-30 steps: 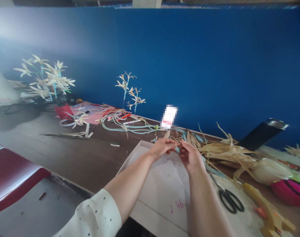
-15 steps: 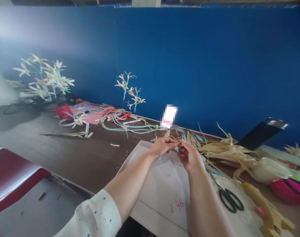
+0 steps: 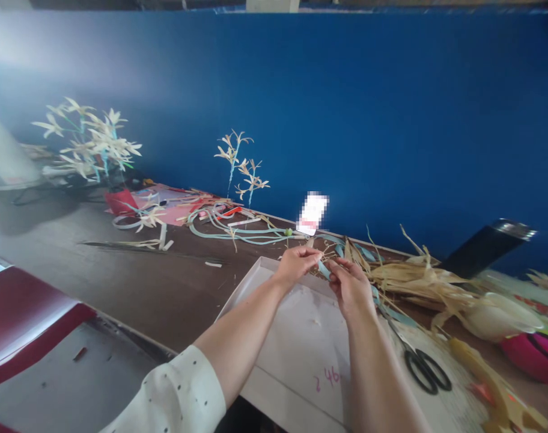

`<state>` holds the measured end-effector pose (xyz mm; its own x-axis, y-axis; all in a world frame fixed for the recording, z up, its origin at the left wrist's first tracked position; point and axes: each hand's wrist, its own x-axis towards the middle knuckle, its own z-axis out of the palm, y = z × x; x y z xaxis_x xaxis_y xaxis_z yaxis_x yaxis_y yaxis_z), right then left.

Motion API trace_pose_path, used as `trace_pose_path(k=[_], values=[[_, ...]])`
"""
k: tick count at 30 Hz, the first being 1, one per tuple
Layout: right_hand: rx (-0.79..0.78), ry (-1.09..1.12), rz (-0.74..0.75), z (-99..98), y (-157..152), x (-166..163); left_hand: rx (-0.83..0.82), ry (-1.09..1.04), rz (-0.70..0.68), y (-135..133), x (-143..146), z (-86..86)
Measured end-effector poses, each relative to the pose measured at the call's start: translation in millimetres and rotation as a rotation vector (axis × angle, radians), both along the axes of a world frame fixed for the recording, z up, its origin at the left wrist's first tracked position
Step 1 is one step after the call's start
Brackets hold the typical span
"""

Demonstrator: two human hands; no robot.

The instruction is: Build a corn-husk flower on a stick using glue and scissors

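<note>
My left hand (image 3: 297, 262) and my right hand (image 3: 350, 286) meet over the far edge of a shallow white box lid (image 3: 296, 337). Both pinch the same small piece: a light blue strip (image 3: 323, 270) with thin straw-coloured husk bits on it. The fingers of both hands are closed around it. A heap of dried corn husks (image 3: 413, 276) lies just right of my hands, touching more blue strips.
Black-handled scissors (image 3: 425, 368) lie right of the lid. Husk flowers on blue stems (image 3: 242, 168) and a larger bunch (image 3: 91, 141) stand by the blue wall. Coiled pale blue strips (image 3: 229, 228), a black cylinder (image 3: 485, 246), a pink object (image 3: 533, 355), a red sheet (image 3: 17, 313).
My hands stay together on the piece, fingers shifting slightly; the blue strip shows more plainly between them. The view has drifted a little.
</note>
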<state>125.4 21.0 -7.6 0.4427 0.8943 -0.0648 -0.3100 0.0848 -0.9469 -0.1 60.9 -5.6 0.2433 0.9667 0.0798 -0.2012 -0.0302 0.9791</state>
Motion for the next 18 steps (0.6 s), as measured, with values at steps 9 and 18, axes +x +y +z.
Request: trace_pose_path(k=[9,18], values=[[-0.012,-0.086,0.136,3.2,-4.7,-3.8,0.080,0.022,0.035,3.2,1.3,-5.8],[-0.050,-0.150,0.167,3.2,-6.5,-6.3,0.015,0.006,0.010,0.4,-0.2,-3.8]])
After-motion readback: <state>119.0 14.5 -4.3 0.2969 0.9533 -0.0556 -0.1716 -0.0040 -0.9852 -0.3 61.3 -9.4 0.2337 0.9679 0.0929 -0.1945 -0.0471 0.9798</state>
